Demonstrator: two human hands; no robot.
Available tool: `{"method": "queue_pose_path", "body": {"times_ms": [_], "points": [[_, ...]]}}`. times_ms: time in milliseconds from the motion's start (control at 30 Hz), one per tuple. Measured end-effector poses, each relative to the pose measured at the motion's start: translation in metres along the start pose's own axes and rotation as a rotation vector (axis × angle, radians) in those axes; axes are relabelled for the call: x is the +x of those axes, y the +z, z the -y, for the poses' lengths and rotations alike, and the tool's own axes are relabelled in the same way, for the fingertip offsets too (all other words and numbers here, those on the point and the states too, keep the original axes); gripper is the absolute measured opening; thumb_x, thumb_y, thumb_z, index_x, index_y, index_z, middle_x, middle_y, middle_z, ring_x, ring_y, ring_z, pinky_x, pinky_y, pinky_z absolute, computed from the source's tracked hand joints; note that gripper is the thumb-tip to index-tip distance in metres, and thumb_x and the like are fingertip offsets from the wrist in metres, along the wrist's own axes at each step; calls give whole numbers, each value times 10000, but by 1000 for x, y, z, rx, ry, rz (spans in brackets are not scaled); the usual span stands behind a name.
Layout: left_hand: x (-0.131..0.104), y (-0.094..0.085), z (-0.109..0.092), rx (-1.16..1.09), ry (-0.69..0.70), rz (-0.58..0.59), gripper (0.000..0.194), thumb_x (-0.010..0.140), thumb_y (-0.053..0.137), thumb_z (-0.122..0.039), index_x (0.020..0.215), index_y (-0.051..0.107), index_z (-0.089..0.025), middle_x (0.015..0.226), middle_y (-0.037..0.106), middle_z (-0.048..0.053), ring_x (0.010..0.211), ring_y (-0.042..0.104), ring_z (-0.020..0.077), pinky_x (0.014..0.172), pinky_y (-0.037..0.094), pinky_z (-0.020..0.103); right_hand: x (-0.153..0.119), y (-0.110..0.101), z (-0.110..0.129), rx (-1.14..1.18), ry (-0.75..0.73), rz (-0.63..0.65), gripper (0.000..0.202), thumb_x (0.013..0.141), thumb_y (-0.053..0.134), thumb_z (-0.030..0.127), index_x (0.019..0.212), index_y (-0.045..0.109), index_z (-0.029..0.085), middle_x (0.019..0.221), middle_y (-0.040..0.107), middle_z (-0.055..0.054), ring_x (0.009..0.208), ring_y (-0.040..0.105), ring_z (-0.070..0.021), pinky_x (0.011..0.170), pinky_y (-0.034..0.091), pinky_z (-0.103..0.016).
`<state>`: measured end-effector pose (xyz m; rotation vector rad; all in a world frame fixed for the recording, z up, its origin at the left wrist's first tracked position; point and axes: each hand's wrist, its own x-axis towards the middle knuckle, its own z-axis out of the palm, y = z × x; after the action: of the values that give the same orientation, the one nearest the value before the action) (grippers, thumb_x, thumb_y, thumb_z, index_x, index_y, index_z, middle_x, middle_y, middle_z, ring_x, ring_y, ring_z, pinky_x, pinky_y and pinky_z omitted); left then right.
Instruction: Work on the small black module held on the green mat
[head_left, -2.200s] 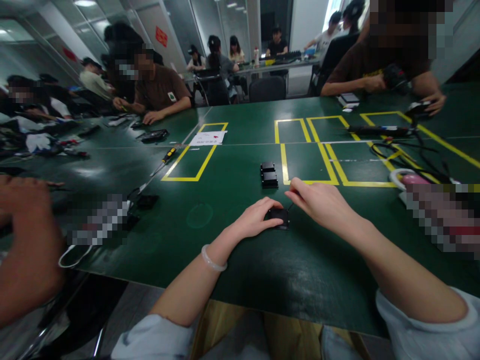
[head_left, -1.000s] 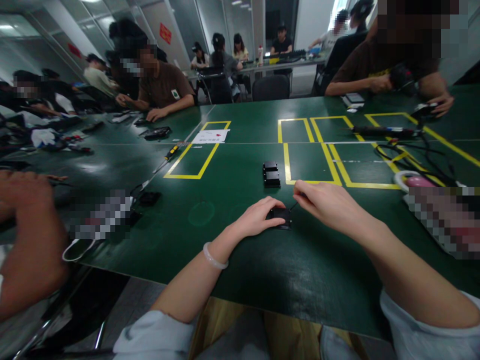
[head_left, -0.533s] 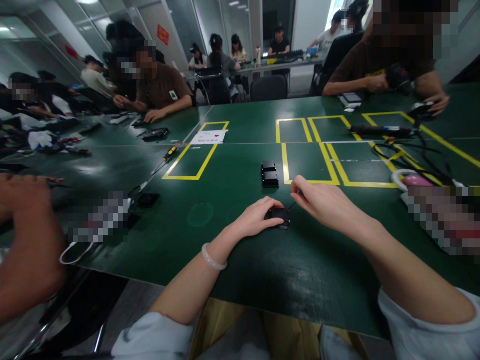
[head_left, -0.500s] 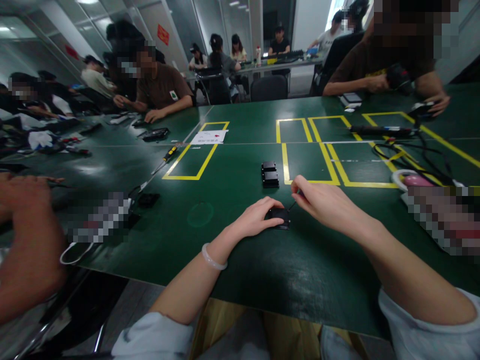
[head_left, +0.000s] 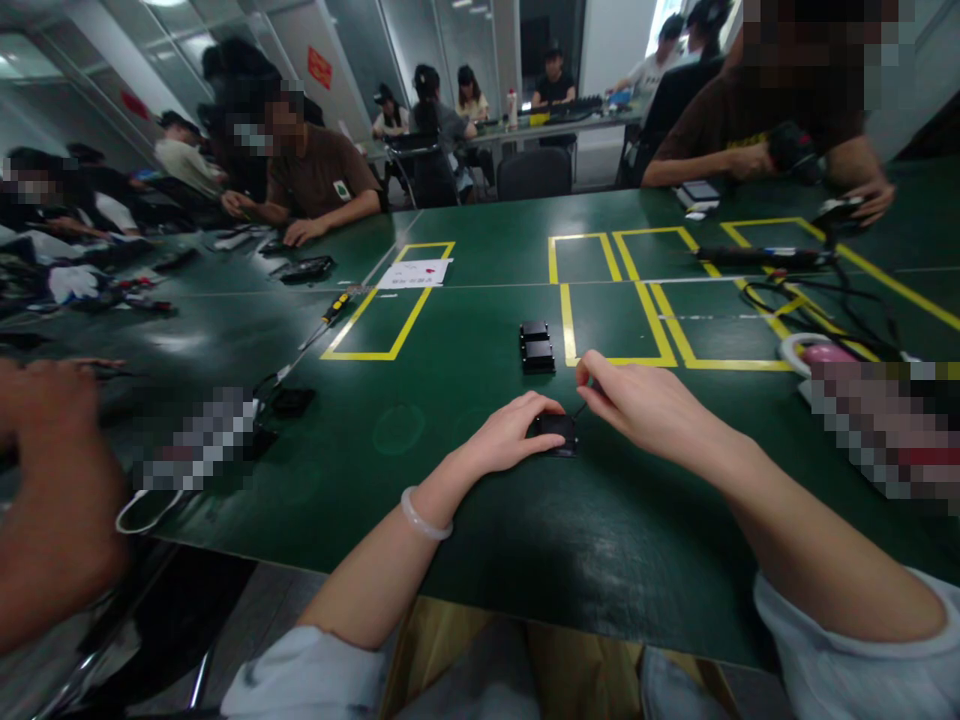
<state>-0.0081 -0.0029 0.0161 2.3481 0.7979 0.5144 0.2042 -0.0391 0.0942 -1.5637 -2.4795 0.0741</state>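
A small black block [head_left: 561, 424] is held against the tabletop [head_left: 480, 360] beneath the left grip [head_left: 517, 430], by which it is pinched between thumb and fingers. By the right grip [head_left: 634, 395], just to the right of the block, a thin dark tool [head_left: 580, 408] is pinched; it is slanted down to the block's far right corner, but whether contact is made cannot be told. Near the left grip, on its far side, two black blocks [head_left: 537, 349] are set one behind the other. Beyond the right grip, yellow tape outlines [head_left: 567, 320] are laid, and a long black rod [head_left: 772, 257] is placed farther off. Well left of both grips, a yellow-and-black handled tool [head_left: 336, 308] is seen.
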Motion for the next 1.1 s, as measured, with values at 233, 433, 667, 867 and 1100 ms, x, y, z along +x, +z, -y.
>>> {"method": "queue_pose_path", "body": {"times_ms": [233,433,667,867,1100], "points": [[0,1,0,7,-6,1,338,917,584,-413,1182,561,-205,1107,593,63,1034,574,225,915,450,342,0,-3,4,-9,16,-4,193,964,377,365,977,490,210,756,650,-21,625,577,-177,519,250,-267],[0,0,0,5,-7,3,330,915,591,-398,1184,563,-210,1119,593,62,1043,573,226,918,449,343,1,1,-1,-54,15,-6,192,970,373,343,987,505,206,745,658,-32,621,590,-181,520,244,-268],[0,0,-1,5,-14,5,328,917,583,-406,1182,564,-212,1127,593,68,1060,573,234,923,449,351,0,-1,-1,-26,-1,-25,173,964,378,328,1019,482,202,800,667,-35,645,601,-181,522,262,-270],[0,1,-1,4,-12,-1,333,918,581,-409,1187,563,-213,1117,595,65,1047,575,228,920,448,350,2,1,0,-95,21,-22,211,973,371,357,985,514,202,768,673,-43,654,616,-198,526,245,-276],[0,1,-1,13,-21,3,330,914,587,-414,1172,563,-210,1115,595,66,1054,575,231,917,450,347,0,-1,2,-36,6,-44,187,957,371,313,1045,488,196,782,669,-34,640,606,-185,528,260,-276]]}}
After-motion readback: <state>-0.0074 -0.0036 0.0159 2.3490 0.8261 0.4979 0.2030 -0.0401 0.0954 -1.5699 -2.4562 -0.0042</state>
